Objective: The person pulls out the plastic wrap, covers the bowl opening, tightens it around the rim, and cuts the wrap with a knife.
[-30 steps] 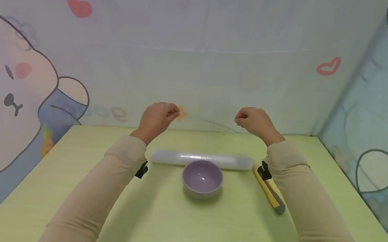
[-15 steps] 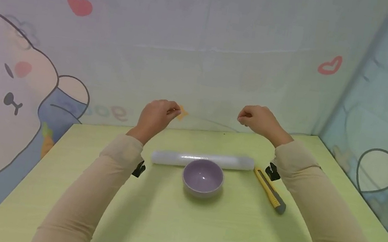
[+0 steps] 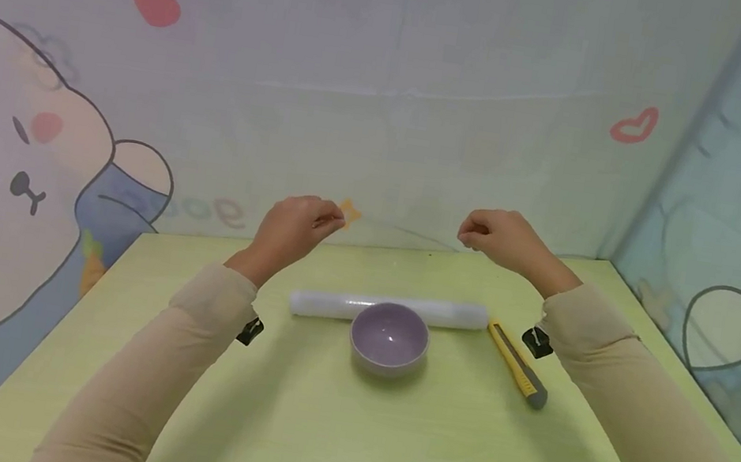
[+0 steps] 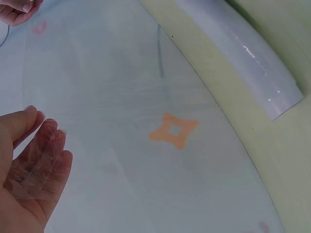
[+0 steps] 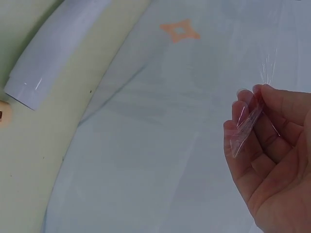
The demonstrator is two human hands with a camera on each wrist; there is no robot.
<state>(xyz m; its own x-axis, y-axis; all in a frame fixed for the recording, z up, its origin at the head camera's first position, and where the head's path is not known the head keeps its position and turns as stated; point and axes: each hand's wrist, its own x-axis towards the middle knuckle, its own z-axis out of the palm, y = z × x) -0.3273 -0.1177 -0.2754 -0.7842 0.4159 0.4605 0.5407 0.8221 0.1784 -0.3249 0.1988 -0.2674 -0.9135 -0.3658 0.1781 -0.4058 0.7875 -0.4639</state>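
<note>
Clear plastic wrap [image 5: 248,128] is bunched in my right hand [image 3: 512,244], whose thumb and fingers pinch it. My left hand [image 3: 291,231] pinches another part of the plastic wrap [image 4: 34,170] between thumb and fingers. Both hands are raised beyond the bowl, apart from each other. Fine creases run from the right fingertips, but the film between the hands is too clear to make out in the head view. A white roll of plastic wrap [image 3: 323,304] lies across the table below the hands. The purple bowl [image 3: 389,338] stands upright in front of it.
A yellow and grey utility knife [image 3: 517,365] lies right of the bowl, near the roll's end. The pale green table [image 3: 366,454] meets a printed cloth backdrop [image 3: 429,128] at its back edge and along its sides.
My right hand has shifted a little to the right, and both wrists have moved outward. The bowl, roll and knife stay in place on the table.
</note>
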